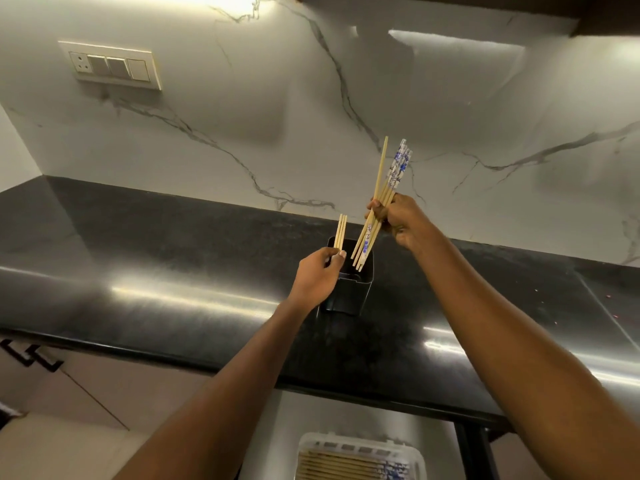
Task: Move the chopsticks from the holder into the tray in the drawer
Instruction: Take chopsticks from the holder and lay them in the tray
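Observation:
A black square holder (349,289) stands on the dark countertop. My left hand (317,271) pinches a few plain wooden chopsticks (341,232) at the holder's left rim; they stand upright. My right hand (398,218) grips a tilted bundle of chopsticks (382,188), some plain wood, some with blue-and-white patterned ends, lifted so their lower tips hang just over the holder's mouth. A white tray (417,457) in the open drawer at the bottom edge holds several chopsticks lying flat.
The glossy black countertop (156,271) runs across the view with its front edge above the drawer. A marble backsplash with a switch plate (110,65) rises behind. Cabinet fronts with dark handles (31,358) sit at lower left.

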